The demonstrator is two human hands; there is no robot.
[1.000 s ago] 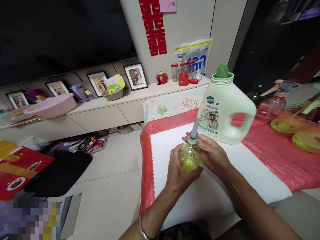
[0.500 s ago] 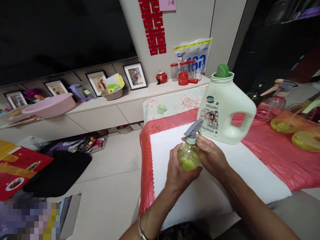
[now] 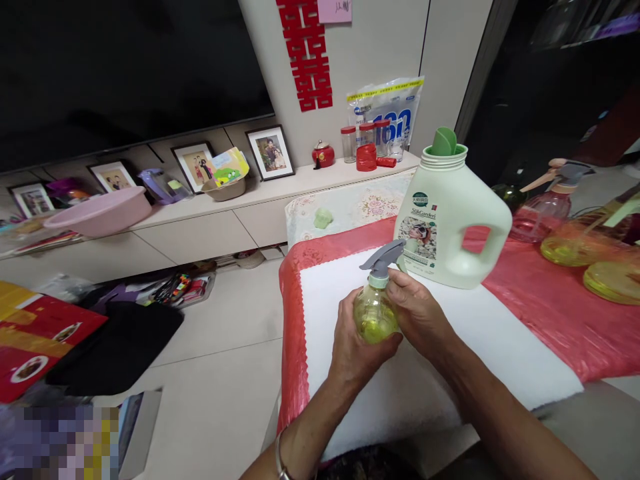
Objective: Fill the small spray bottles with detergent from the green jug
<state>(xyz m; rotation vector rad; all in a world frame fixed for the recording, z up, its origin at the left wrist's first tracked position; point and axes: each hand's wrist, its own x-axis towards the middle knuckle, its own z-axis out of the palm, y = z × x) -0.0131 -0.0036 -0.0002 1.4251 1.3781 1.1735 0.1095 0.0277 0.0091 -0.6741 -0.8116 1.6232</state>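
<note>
A small clear spray bottle [image 3: 375, 317] with yellow-green liquid and a grey trigger head [image 3: 384, 259] is held upright above the white mat [image 3: 330, 407]. My left hand [image 3: 350, 347] is wrapped round the bottle's body from the left and below. On the other side, my right hand [image 3: 420, 310] has its fingers closed at the bottle's pale green collar. Just behind my right hand stands a large pale green jug [image 3: 450, 220], with a dark green scoop [image 3: 444, 142] in its open mouth.
Red plastic sheeting [image 3: 540, 300] covers the table under the mat. Further spray bottles [image 3: 543, 213] stand at the right. A low cabinet behind bears a pink basin [image 3: 103, 212], framed photos [image 3: 271, 153] and red-lidded jars [image 3: 349, 145]. Bags and boxes lie on the floor at the left.
The spray head has turned, its nozzle now pointing further left. My right fingers have shifted slightly at the collar, and the bottle has moved a little left.
</note>
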